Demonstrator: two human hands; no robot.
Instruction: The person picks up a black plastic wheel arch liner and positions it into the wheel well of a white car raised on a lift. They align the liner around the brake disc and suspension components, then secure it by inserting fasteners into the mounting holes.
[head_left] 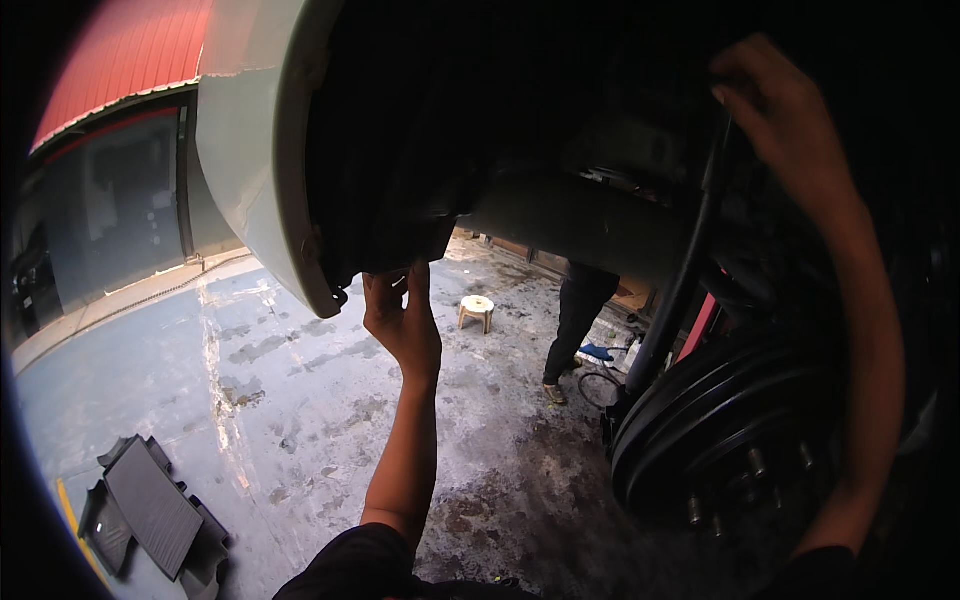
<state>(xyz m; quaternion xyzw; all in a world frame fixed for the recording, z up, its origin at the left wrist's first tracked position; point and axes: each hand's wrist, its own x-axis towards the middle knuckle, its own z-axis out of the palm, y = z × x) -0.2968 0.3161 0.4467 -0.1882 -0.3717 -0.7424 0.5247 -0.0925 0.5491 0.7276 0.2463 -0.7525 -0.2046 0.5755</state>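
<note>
Above me is the dark wheel well of a raised vehicle, its pale bodywork (240, 150) curving down on the left. My left hand (405, 315) reaches up, thumb and fingers closed on the lower edge of a black liner panel (385, 225) behind that bodywork. On the right, my right hand (775, 100) is raised deep into the shadow, its fingers curled near the upper end of a slanting black shock absorber (690, 255). Whatever those fingers hold is lost in the dark. Below that arm sits a black brake drum (690, 430) with bare wheel studs.
Dark ribbed plastic parts (155, 505) lie on the stained concrete floor (310, 400) at lower left. A small round stool (477, 308) stands further off. Beyond the shock absorber, a person's legs (580, 320) in dark trousers are visible. A building with a red metal roof (125, 55) rises at far left.
</note>
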